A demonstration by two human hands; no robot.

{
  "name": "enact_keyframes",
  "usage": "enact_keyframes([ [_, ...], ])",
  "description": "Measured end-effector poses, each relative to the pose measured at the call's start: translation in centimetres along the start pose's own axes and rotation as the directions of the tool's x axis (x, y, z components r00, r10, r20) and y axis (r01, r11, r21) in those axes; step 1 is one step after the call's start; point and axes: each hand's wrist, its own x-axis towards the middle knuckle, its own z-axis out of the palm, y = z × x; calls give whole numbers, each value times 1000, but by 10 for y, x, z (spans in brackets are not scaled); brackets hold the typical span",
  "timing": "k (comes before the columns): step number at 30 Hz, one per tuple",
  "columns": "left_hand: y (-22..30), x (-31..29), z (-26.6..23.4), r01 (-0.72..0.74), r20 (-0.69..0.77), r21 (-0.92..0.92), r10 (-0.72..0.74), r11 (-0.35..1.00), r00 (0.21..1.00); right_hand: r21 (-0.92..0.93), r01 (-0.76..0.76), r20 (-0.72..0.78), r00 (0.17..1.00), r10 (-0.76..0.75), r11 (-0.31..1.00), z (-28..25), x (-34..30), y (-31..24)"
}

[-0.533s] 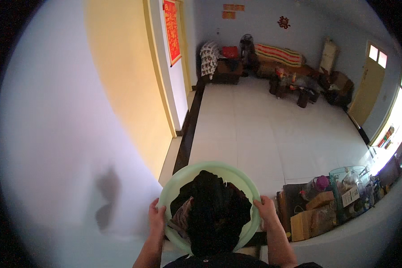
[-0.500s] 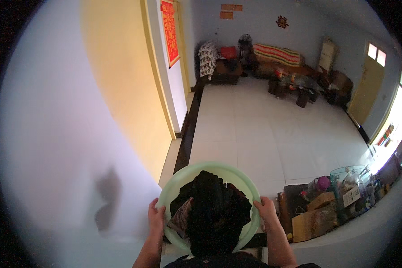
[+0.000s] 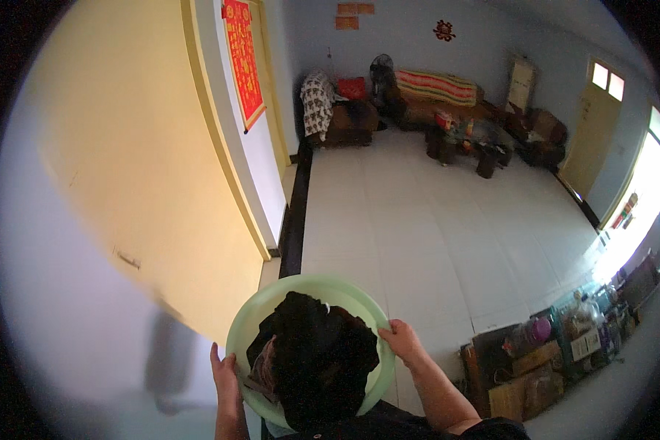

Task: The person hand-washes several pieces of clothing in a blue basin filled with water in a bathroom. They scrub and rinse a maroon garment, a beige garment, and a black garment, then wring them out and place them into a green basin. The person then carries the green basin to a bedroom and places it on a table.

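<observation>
A pale green plastic basin (image 3: 306,281) is held in front of my body at the bottom of the view. Dark clothes (image 3: 312,359) are heaped in it, with a brownish patterned piece (image 3: 264,370) at the left of the pile. My left hand (image 3: 225,370) grips the basin's left rim, its fingers partly hidden behind the wall. On the opposite side my right hand (image 3: 401,342) is closed over the rim, thumb on top. The near edge of the basin is hidden by the clothes and my dark shirt.
Along the left runs a wall with a yellow door (image 3: 147,147). Cardboard boxes (image 3: 524,392) and bottles stand on a low surface at lower right. White floor tiles (image 3: 396,220) stretch to a coffee table (image 3: 466,143) and a sofa (image 3: 433,106). An electric fan (image 3: 381,73) stands beside the sofa.
The basin, held in both my hands, has shifted left in the view and tilted slightly. The room's furniture has moved left too, and more of the yellow door shows.
</observation>
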Motion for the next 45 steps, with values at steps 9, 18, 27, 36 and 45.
enact_keyframes([
  [9,22,81,35,24,-259,-82,-45,996,965,-85,217,127,970,-205,973,35,176,-96],
  [18,56,188,-44,-31,-355,185,96,982,930,194,97,360,919,-163,976,150,243,-176],
  [27,75,216,-83,143,-559,79,-75,987,826,143,109,444,881,-162,984,224,273,-234],
  [36,80,221,-82,190,-680,-53,-174,980,712,194,158,634,733,-246,968,285,340,-275],
  [45,14,198,-106,182,-842,116,-1,976,540,169,378,786,506,-356,910,340,367,-299],
])
